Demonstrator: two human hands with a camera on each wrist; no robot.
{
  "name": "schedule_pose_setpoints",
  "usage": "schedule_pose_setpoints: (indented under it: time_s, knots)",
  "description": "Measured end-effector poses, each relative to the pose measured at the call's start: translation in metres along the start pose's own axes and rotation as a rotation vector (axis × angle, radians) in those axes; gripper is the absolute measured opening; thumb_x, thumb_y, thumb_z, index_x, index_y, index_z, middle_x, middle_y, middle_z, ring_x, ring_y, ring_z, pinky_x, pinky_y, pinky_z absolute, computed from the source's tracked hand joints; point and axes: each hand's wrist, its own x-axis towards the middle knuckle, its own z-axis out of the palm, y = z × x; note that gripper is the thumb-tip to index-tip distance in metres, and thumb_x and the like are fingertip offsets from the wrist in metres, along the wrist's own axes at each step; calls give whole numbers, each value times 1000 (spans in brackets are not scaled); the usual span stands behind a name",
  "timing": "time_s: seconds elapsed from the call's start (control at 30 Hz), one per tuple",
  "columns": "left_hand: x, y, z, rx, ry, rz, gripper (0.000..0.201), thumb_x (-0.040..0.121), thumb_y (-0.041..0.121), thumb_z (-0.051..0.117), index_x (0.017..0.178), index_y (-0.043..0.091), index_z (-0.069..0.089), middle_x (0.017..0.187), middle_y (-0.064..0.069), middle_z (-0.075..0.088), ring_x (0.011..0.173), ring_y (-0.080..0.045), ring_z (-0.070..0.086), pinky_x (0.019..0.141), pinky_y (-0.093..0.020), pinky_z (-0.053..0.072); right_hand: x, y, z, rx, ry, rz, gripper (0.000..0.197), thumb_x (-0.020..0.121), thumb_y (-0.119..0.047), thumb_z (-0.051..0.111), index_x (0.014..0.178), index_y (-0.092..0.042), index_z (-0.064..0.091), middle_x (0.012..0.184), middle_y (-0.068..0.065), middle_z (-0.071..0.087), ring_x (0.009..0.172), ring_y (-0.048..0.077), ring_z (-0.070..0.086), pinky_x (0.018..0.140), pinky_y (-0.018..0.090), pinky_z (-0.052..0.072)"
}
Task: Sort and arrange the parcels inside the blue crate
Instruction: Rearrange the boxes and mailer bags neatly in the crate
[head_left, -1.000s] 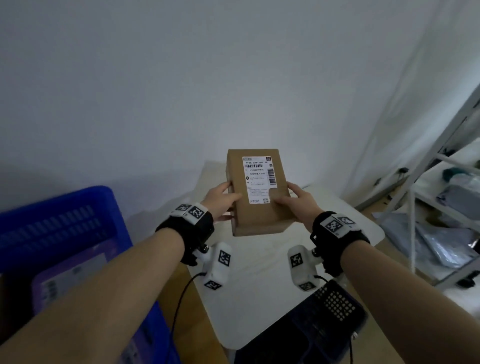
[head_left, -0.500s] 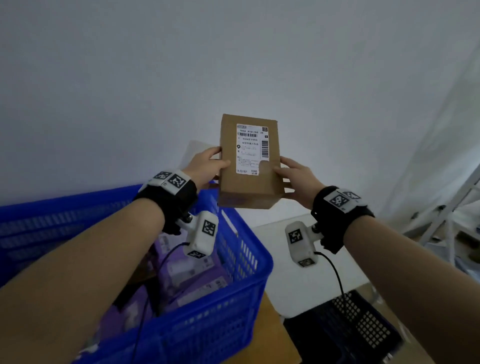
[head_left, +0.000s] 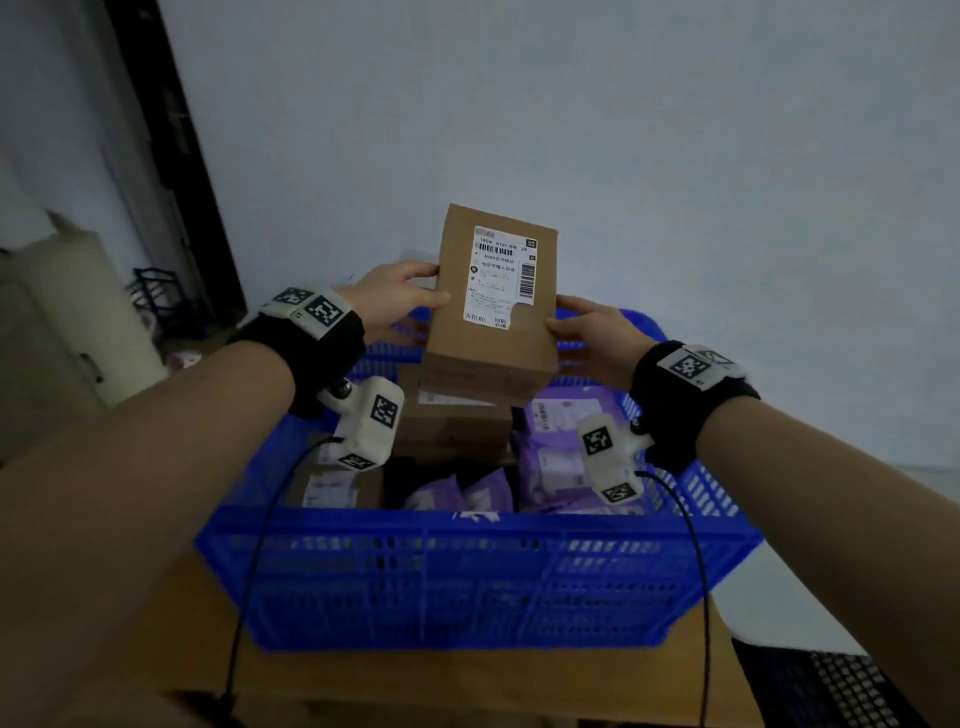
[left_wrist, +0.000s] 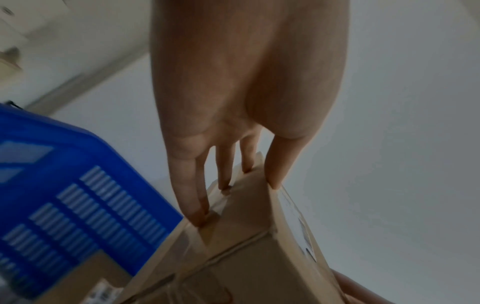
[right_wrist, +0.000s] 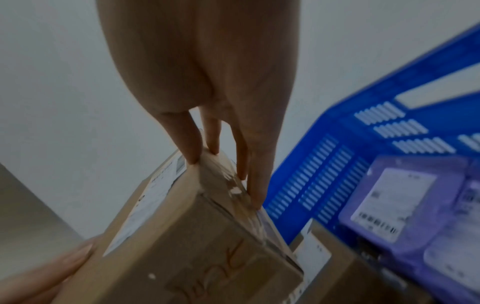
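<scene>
The head view looks forward and down over the blue slatted plastic crate (head_left: 467, 571); both wrist views look close along the fingers, sharing the brown cardboard parcel (left_wrist: 259, 257).

A plain pale wall (head_left: 623, 130) is seen behind, dimly lit. A dark door frame (head_left: 171, 156) stands at the left, with a beige cabinet (head_left: 62, 322) beside it. A wooden tabletop (head_left: 467, 680) is seen below.
</scene>
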Motion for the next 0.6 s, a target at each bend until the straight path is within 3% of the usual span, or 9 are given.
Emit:
schedule_pose_setpoints:
  time_s: [0.07,0.17,0.23,0.37,0.4,0.47,0.5,0.57,0.6]
  knots:
    - [-7,-14,-20,15,25,-53,47,93,14,57,137,22,45,121,-3,61,85,-21,63,69,-33,57,16,8,22,24,-98,47,50,94,3,43,140,-18,44,113,7,63,95,27,64,77,42,56]
    - [-12,-34,-44,39,47,-160,49,92,11,58,138,22,44,127,-7,58,98,-32,62,78,-40,54,38,23,51,6,-227,125,58,92,7,43,142,-23,41,129,9,58,110,30,60,87,49,52]
    - [-12,-44,-54,56,73,-222,54,92,8,57,141,23,39,131,-10,54,102,-36,61,78,-44,53,49,32,67,-14,-300,171,59,92,8,42,141,-25,41,127,10,58,108,30,60,88,48,51]
    - [-11,-61,-71,76,76,-325,64,93,1,54,146,24,29,137,-16,49,83,-31,61,63,-41,52,72,46,89,-73,-444,237,53,92,6,42,134,-27,48,130,11,59,108,32,59,88,48,52]
    - [-10,-65,-75,77,78,-352,66,93,-1,53,147,25,27,137,-17,48,82,-31,61,63,-42,51,77,50,93,-82,-484,250,53,92,6,43,131,-29,50,127,12,60,103,32,61,85,49,54]
    - [-7,-74,-79,73,65,-411,69,92,-5,51,148,26,25,138,-19,47,89,-35,60,69,-47,50,87,57,101,-98,-544,270,54,90,4,45,130,-32,50,120,13,62,86,30,60,65,40,58]
    - [-6,-78,-81,77,59,-439,71,92,-6,52,148,26,24,139,-19,47,92,-36,60,71,-48,51,90,61,104,-96,-563,277,53,90,4,47,126,-34,52,119,13,61,87,30,58,62,37,58]
    - [0,-85,-85,104,66,-476,76,89,-7,56,148,26,23,141,-19,45,93,-37,62,67,-45,53,98,71,108,-57,-587,302,52,89,6,49,122,-34,54,122,11,59,100,32,55,76,41,57]
    - [3,-87,-88,120,70,-489,78,87,-7,59,148,26,23,143,-19,44,95,-38,63,66,-44,54,102,76,109,-33,-587,314,56,89,7,50,128,-32,50,125,11,61,105,33,58,82,42,56]
